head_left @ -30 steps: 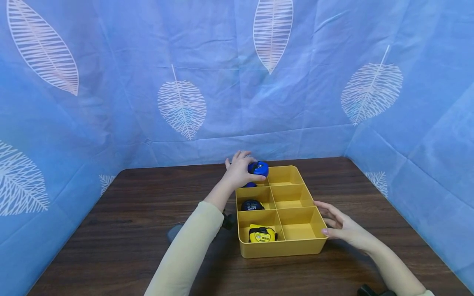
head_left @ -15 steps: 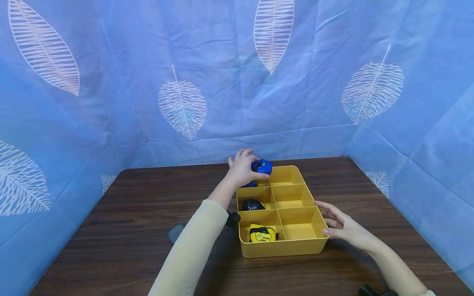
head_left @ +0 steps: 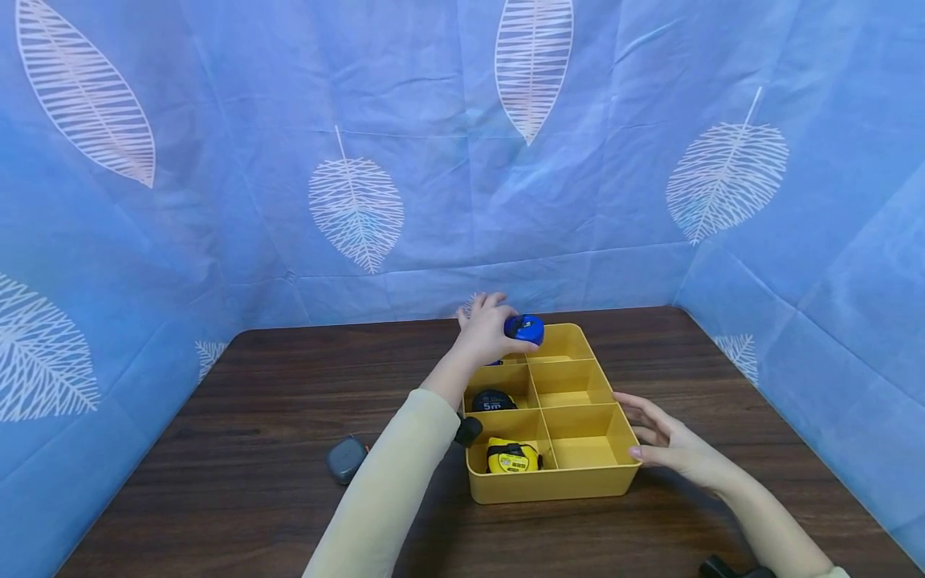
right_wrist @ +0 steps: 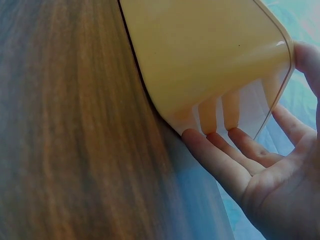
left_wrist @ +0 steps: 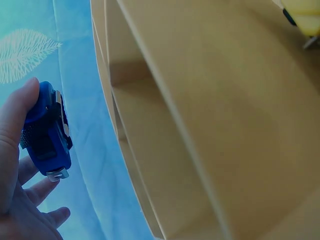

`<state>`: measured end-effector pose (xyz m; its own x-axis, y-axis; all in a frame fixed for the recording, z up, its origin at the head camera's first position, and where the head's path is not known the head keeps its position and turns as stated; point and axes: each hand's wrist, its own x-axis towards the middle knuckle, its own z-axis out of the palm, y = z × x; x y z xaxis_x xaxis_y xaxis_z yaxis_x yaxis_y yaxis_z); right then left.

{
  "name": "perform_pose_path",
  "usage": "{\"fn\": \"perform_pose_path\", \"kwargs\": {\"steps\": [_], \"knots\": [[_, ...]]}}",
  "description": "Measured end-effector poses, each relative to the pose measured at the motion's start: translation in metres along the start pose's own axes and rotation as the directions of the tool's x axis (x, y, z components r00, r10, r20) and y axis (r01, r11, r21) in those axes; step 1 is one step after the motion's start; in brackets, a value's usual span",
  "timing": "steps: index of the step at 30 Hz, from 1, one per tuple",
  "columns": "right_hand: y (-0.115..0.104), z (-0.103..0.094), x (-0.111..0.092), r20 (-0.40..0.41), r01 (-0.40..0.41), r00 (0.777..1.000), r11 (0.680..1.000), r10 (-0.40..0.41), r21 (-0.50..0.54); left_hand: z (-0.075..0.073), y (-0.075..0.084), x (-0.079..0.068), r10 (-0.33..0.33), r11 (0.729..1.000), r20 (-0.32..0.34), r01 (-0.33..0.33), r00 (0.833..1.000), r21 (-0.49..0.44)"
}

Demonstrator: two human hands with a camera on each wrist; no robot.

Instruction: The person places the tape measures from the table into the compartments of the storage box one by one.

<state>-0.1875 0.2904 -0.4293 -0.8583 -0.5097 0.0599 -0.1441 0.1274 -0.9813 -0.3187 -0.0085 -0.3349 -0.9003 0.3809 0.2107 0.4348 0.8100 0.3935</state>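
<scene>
My left hand [head_left: 486,331] pinches a blue tape measure [head_left: 526,329] between thumb and fingers above the back of the yellow divided box [head_left: 552,487]. In the left wrist view, the blue tape measure [left_wrist: 47,127] has its metal end hook pointing down. A black 5m tape measure [head_left: 494,400] lies in the middle left compartment, and a yellow tape measure [head_left: 511,456] in the front left one. Something blue shows in the back left compartment, mostly hidden behind my left hand. Extended fingers of my right hand [head_left: 675,445] touch the box's right outer wall [right_wrist: 200,55].
A dark grey tape measure [head_left: 346,460] lies on the brown wooden table [head_left: 238,449], left of my left sleeve [head_left: 390,482]. Blue leaf-print cloth [head_left: 433,201] hangs behind and at both sides. A black wrist device [head_left: 730,568] sits at the bottom right.
My left hand has moved right with the blue tape measure, toward the back right compartment. More of the dark grey tape measure shows beside the sleeve. My right hand stays still.
</scene>
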Motion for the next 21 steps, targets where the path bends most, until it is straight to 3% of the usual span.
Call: {"fn": "perform_pose_path", "kwargs": {"steps": [21], "knots": [[-0.001, 0.001, 0.0, 0.004, 0.0, 1.0, 1.0, 0.0, 0.019, 0.026, 0.011, 0.007, -0.029, 0.999, 0.01, 0.029, 1.0, -0.023]]}}
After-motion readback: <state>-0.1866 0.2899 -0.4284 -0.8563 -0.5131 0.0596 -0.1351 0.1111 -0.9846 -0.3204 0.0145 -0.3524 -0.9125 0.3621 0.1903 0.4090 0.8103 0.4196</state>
